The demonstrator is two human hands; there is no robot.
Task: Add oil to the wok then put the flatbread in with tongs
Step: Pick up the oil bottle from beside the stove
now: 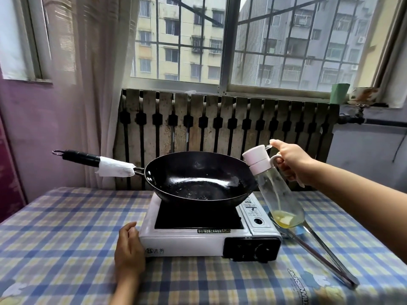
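Observation:
A black wok (198, 177) sits on a white portable gas stove (198, 238), its handle (88, 160) pointing left with white paper wrapped around it. My right hand (290, 161) grips the handle of a glass oil bottle (277, 190) with a pale pink cap, held tilted beside the wok's right rim; a little yellow oil lies at its bottom. My left hand (128, 249) rests against the stove's front left corner. Metal tongs (319, 254) lie on the table right of the stove. No flatbread is in view.
The table carries a blue and yellow checked cloth (66, 238). A slatted radiator cover (220, 124) and a barred window stand behind. A curtain (88, 84) hangs at the left. A green object (339, 93) sits on the sill at the right.

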